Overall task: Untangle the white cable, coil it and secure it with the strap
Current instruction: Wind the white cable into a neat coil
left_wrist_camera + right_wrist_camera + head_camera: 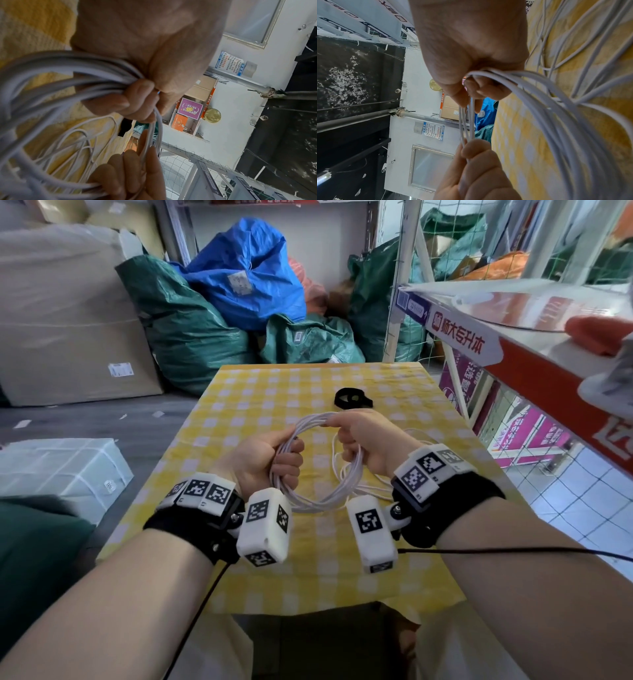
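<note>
The white cable (318, 498) is wound into a round coil of several turns, held above the yellow checked table (274, 392). My left hand (274, 457) grips the coil's left side, fingers curled round the strands (72, 83). My right hand (363, 436) pinches the top right of the coil (539, 94) between thumb and fingers. Loose cable (373, 487) still trails on the cloth under my right wrist. The black strap (352, 398) lies curled on the table just beyond my hands, untouched.
Green and blue sacks (219, 313) and a large cardboard box (68, 330) stand past the table's far edge. A red and white shelf unit (513, 337) runs close along the right side. A white wrapped parcel (58, 470) lies on the floor to the left.
</note>
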The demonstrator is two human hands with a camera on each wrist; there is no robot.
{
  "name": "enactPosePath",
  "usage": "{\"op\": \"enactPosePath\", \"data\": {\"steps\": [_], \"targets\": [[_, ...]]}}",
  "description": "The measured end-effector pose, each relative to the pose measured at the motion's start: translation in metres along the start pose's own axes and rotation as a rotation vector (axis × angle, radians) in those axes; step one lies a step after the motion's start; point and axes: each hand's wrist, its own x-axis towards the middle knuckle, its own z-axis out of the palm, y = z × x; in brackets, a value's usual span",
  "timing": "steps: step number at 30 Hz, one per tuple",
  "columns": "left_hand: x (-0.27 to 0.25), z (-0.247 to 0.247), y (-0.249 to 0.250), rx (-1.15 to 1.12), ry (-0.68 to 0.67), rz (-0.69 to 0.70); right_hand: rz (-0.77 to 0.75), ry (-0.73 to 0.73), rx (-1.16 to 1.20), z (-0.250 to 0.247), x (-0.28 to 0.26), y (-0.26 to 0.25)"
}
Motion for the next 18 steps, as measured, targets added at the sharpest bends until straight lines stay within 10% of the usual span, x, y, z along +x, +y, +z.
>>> {"op": "enactPosePath", "data": {"steps": [18], "targets": [[0.009, -0.053, -0.028, -0.239, 0.042, 0.053, 0.223, -0.159, 0.310, 0.022, 0.015, 0.051]]}}
